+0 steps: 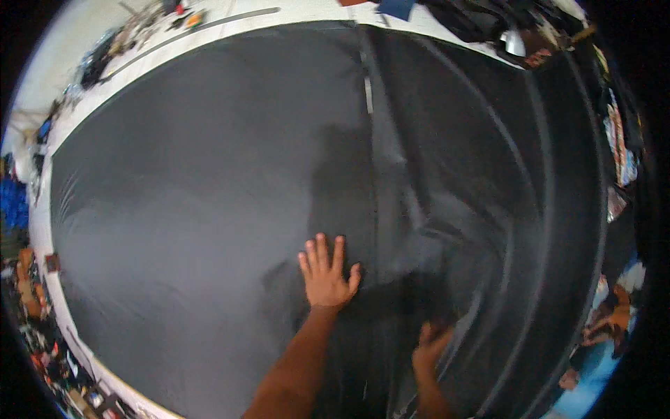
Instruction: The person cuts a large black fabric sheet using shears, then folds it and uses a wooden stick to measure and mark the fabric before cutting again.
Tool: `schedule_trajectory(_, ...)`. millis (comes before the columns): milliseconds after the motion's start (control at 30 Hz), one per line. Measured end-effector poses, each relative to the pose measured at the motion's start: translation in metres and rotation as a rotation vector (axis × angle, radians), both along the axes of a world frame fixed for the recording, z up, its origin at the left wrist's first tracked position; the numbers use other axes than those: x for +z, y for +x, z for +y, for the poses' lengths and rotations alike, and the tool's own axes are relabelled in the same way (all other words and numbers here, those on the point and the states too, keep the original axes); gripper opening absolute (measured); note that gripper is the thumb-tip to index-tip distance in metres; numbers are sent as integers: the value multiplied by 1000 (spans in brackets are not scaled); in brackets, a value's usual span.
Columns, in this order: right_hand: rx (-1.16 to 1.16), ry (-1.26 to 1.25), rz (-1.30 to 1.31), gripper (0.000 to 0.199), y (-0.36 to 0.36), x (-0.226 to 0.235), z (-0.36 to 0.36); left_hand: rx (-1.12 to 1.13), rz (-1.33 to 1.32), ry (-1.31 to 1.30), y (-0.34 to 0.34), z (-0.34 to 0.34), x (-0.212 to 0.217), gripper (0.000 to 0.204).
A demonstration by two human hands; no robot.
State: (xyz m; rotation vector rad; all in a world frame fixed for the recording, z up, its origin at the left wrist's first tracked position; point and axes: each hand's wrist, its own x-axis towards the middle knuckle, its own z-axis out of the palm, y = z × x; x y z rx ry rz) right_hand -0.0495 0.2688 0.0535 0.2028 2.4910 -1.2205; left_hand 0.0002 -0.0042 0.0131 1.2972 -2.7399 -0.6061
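Note:
A large sheet of smooth black material (174,195) is spread over a white table. My left hand (326,281) lies flat on it near the middle, fingers spread, holding nothing. Just right of that hand, a long fold line runs from the far edge toward me. Beyond the line the sheet is loose and rumpled into ridges. Lower right, my right hand (431,348) is at one of these folds, its fingers closed around the black material and slightly blurred. A short whitish mark (368,95) shows along the line at the far end.
The white table edge (61,307) shows at left. Along the far side lie a long grey strip (237,17), a blue piece (396,8) and dark crumpled material (464,19). Mixed clutter (31,279) borders the left. At far right, a person in light blue (590,387) is partly visible.

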Motion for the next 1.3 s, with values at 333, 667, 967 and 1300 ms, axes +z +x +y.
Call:
schedule_trajectory(333, 222, 510, 452, 57, 134, -62, 181, -40, 90, -153, -5, 6, -2, 77)
schedule_trajectory(667, 136, 503, 523, 65, 137, -48, 165, -141, 553, 56, 94, 59, 87, 72)
schedule_trajectory(967, 177, 89, 249, 57, 251, 51, 309, -31, -467, 432, 664, 217, 128, 67)
schedule_trajectory(1300, 214, 34, 20, 38, 555, 40, 584, 795, -277, 77, 1037, 313, 122, 34)
